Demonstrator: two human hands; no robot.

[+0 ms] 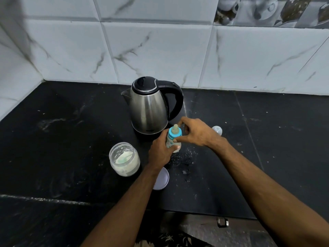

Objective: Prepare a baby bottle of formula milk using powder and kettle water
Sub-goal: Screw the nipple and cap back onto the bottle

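Note:
A small baby bottle (pixel 173 139) with a blue collar and a pale teat stands upright on the black counter, just in front of the steel kettle (pixel 149 106). My left hand (pixel 160 151) wraps around the bottle's body. My right hand (pixel 195 132) pinches the blue collar between thumb and fingers. An open glass jar of white formula powder (pixel 124 160) with a pale green scoop inside stands to the left of the bottle.
The jar's white lid (pixel 162 179) lies flat beside my left forearm. The bottle's clear cap (pixel 217 130) rests right of my right hand. Spilled water drops (pixel 185 157) wet the counter by the bottle. A tiled wall backs the counter.

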